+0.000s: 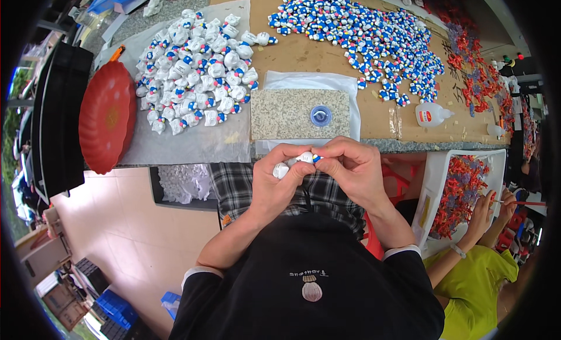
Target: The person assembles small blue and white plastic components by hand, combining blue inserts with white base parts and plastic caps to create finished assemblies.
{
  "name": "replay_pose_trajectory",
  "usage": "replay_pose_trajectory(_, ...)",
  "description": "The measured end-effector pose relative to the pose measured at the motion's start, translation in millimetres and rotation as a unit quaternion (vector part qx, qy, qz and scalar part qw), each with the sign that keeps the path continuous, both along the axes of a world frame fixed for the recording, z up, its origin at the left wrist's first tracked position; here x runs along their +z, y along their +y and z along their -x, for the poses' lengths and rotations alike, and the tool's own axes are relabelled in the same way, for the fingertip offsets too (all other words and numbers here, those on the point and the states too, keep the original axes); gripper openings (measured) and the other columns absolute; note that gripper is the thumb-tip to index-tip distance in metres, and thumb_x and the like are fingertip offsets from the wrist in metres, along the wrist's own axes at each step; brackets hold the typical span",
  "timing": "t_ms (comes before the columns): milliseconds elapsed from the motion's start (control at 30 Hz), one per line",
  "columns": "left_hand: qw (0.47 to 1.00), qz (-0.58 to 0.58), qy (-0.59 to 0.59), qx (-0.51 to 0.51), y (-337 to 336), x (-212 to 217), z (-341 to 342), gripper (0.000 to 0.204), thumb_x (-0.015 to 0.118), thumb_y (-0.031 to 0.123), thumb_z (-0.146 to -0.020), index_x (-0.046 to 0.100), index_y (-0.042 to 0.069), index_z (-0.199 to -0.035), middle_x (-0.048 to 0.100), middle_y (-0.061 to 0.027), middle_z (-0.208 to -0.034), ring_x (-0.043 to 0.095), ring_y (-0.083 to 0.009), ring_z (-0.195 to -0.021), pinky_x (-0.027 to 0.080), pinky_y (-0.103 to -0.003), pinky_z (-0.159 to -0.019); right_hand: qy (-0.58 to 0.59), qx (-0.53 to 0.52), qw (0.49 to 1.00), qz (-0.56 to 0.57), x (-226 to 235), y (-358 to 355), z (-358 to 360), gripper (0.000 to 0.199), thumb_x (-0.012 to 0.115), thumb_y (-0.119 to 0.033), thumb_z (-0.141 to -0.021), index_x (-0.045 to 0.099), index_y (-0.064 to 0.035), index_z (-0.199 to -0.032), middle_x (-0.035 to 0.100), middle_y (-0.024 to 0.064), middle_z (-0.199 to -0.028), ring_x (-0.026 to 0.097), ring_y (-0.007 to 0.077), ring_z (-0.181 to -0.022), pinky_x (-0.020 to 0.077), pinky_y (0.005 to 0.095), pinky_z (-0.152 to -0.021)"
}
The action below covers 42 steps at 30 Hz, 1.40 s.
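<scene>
Closest, black shirt: A person in a black short-sleeved shirt (263, 281) is at a workbench, plaid cloth (234, 185) across the lap.
Left hand: The left hand (272, 185) pinches a small white figure (304, 158) between thumb and forefinger, a rounded white piece (280, 170) against its curled fingers; whether the two are joined cannot be told.
Right hand: The right hand (359, 173) grips the figure's blue-and-yellow end, thumb against forefinger, just off the bench's front edge.
Granite slab: A speckled slab (280, 115) lies ahead of the hands on a white sheet (310, 81), a small bluish cup (321, 116) on its right half.
White bottle: A squat bottle (430, 114) with a red label lies on cardboard (380, 115) at right.
White tray: Red and purple pieces (459, 194) fill a white tray (419, 208), where a co-worker's hands (482, 214) hold a thin red tool (529, 203).
Red dish: A fluted red dish (108, 115) stands at far left.
White pile: Beside it, white figures touched with blue and pink (187, 71) cover pale paper (231, 147).
Blue pile: Farther off, blue-and-white pieces (374, 47) spread over the cardboard.
</scene>
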<state>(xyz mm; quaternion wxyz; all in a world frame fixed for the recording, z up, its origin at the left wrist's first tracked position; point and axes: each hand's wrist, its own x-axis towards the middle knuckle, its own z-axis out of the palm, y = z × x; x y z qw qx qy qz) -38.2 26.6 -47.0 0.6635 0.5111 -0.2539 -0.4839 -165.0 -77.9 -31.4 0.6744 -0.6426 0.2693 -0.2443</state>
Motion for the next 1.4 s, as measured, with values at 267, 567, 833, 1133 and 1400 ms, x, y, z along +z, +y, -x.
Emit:
replay_pose_trajectory(267, 0.971, -0.071, -0.224, 0.035, -23, 28, -49, 0.018, 0.065, 0.011, -0.081, 0.062, 0.003, -0.097, 0.062, -0.0006, -0.084, 0.052, -0.0052, -0.068, 0.043, -0.021, -0.061, -0.033, -0.057, 0.998, 0.004, 20, -21, -12, 0.022, 0.065, -0.003, -0.079, 0.063, -0.0005, -0.101, 0.059, 0.0024, -0.083, 0.052, 0.0055, -0.068, 0.0409, 0.0199, -0.060)
replay_pose_trajectory(567, 0.736, -0.164, -0.589, 0.292, -63, 55, -176, 0.023, 0.066, 0.018, -0.080, 0.065, 0.001, -0.095, 0.065, -0.0094, -0.082, 0.056, -0.0143, -0.067, 0.045, -0.027, -0.064, 0.162, -0.224, 0.919, 0.282, 16, -86, 13, 0.015, 0.063, -0.006, -0.079, 0.065, -0.0010, -0.093, 0.061, 0.0062, -0.078, 0.055, 0.0123, -0.063, 0.0411, 0.0234, -0.057)
replay_pose_trajectory(833, 0.995, 0.012, -0.007, 0.097, -30, 50, -130, 0.046, 0.034, 0.052, -0.092, 0.051, 0.010, -0.093, 0.045, 0.0010, -0.070, 0.040, -0.0062, -0.052, 0.025, -0.020, -0.037, 0.230, -0.085, 0.845, 0.476, 1, -101, 3, 0.020, 0.066, -0.009, -0.072, 0.064, -0.0066, -0.091, 0.054, 0.0065, -0.088, 0.056, 0.0248, -0.083, 0.0448, 0.0361, -0.068)
replay_pose_trajectory(1133, 0.937, 0.030, 0.336, -0.088, 5, 5, -37, 0.035, 0.027, 0.039, -0.098, 0.047, 0.011, -0.094, 0.045, -0.0023, -0.078, 0.041, -0.0116, -0.055, 0.021, -0.018, -0.035, 0.103, -0.167, 0.968, 0.159, 13, -67, 30, 0.013, 0.056, -0.010, -0.088, 0.062, -0.0015, -0.097, 0.059, 0.0019, -0.084, 0.047, 0.0030, -0.064, 0.0366, 0.0173, -0.053)
replay_pose_trajectory(1400, 0.939, -0.088, 0.317, -0.102, 7, 20, -8, 0.033, 0.034, 0.037, -0.096, 0.047, 0.008, -0.103, 0.047, -0.0015, -0.080, 0.043, -0.0081, -0.058, 0.024, -0.019, -0.041, 0.019, -0.188, 0.978, 0.087, 10, -38, 18, 0.017, 0.057, -0.004, -0.086, 0.059, 0.0017, -0.102, 0.059, 0.0011, -0.083, 0.053, 0.0059, -0.069, 0.0420, 0.0197, -0.060)
